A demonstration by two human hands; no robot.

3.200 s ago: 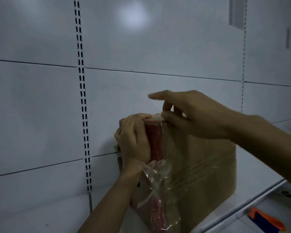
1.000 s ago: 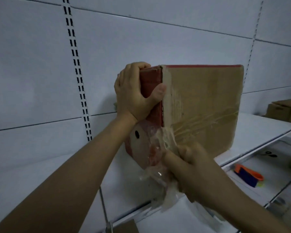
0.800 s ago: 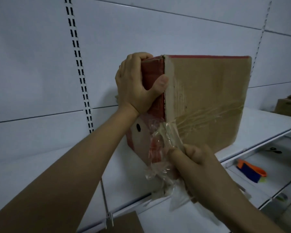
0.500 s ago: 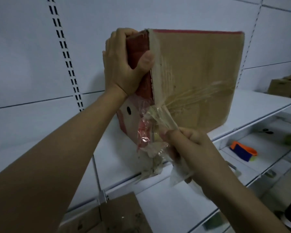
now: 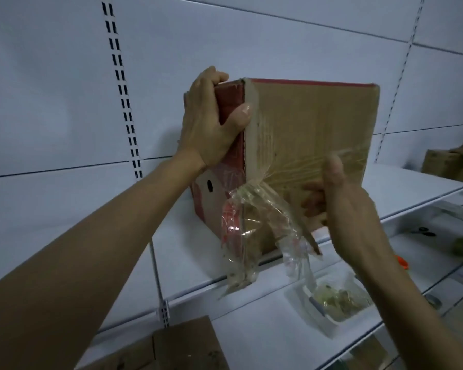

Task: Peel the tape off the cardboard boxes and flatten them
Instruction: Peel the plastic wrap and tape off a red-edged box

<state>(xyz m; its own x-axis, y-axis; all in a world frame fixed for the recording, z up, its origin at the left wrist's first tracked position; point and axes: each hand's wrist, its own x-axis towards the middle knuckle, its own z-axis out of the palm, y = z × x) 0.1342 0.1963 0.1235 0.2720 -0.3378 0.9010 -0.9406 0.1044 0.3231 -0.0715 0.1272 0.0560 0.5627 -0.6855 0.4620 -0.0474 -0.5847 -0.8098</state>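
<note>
A brown cardboard box [image 5: 305, 124] with a red printed end stands on a white shelf [image 5: 198, 257]. My left hand [image 5: 211, 121] grips its upper left corner, thumb on the red end and fingers over the top edge. Clear tape [image 5: 254, 231] hangs in a crumpled strip from the box's lower left corner, and a band of it still crosses the brown face. My right hand [image 5: 348, 206] is against that face by the tape band, thumb raised. Its fingers are curled and blurred, so I cannot tell whether they hold tape.
A white tray [image 5: 329, 321] with wads of peeled tape sits on the lower shelf. Flattened cardboard [image 5: 187, 348] lies at the bottom edge. More boxes [image 5: 449, 161] stand far right. An orange tool [image 5: 400, 261] and scissors [image 5: 424, 231] lie on lower shelves.
My right hand has let go of the tape wad below the corner and moved up and right onto the brown face. The peeled tape now hangs loose. My left hand keeps its grip.
</note>
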